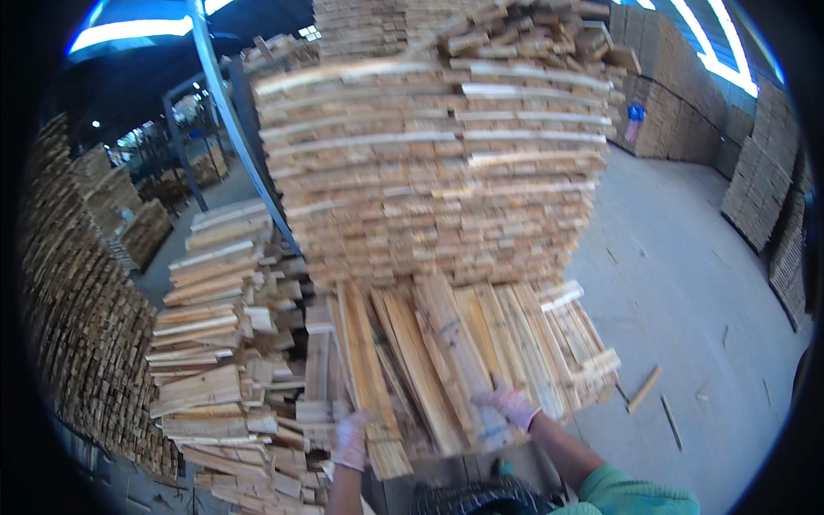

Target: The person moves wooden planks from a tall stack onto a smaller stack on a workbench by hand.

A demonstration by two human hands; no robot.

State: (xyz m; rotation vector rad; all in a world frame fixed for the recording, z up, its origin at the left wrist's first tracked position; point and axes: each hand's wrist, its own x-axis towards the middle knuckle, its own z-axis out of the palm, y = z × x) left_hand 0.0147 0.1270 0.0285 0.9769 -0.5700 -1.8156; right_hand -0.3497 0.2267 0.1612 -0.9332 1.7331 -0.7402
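Note:
My left hand [350,439], in a pale pinkish glove, is closed at the left edge of a long yellowish wooden board [367,373] near its close end. In a similar glove, my right hand [511,405] grips the right edge of a wider wooden board [452,330] with dark marks on it. Between these two, another plank [416,369] lies at a slight slant. All of them rest on a low stack, their far ends towards a tall pile. The fingers under the boards' edges are partly hidden.
A tall stack of boards [429,184] rises directly ahead, with loose pieces [524,39] heaped on top. An uneven pile of planks [206,390] stands at my left, beside a blue metal post [232,112]. Wood scraps [644,389] lie on the concrete floor [678,318] at right.

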